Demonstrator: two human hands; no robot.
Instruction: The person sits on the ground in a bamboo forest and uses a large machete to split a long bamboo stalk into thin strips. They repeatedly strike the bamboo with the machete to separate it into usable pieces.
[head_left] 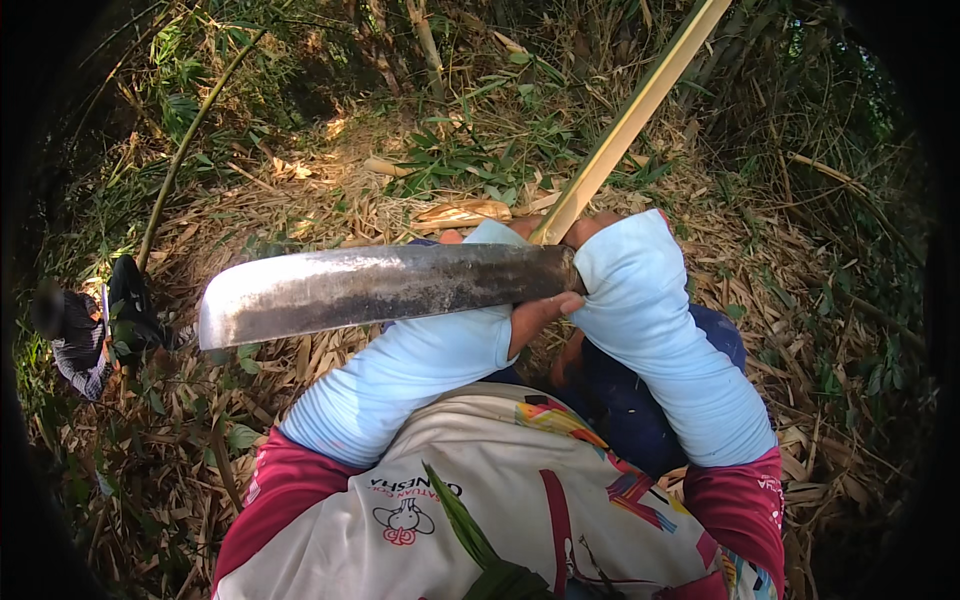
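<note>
Above the leaf-strewn ground [250, 215], head view: a machete [390, 288] is held almost level before the body, its broad, stained blade running from the handle out to the left.
Right arm [715, 400]: comes up and inward from the lower right, its pale blue sleeve [650, 310] covering much of the hand.
Right hand [592, 228]: appears closed around the machete's handle, mostly hidden by the sleeve.
Left arm [365, 400]: slants up from the lower left, passing beneath the blade.
Left hand [538, 322]: thumb stretched along below the blade, its tip by the right sleeve; the rest is behind the steel, so what the fingers grip I cannot tell.
Bamboo strip [630, 125]: rises from between the hands toward the ground's far edge, right of centre; its lower end is hidden.
Ground: dry leaves, green sprigs and a split bamboo piece [465, 212] just beyond the hands.
Left edge: another person [85, 360] in dark clothing, low beside a slim leaning stem [205, 105].
Far edge: shaded thicket [300, 60], with sunlit patches before it.
</note>
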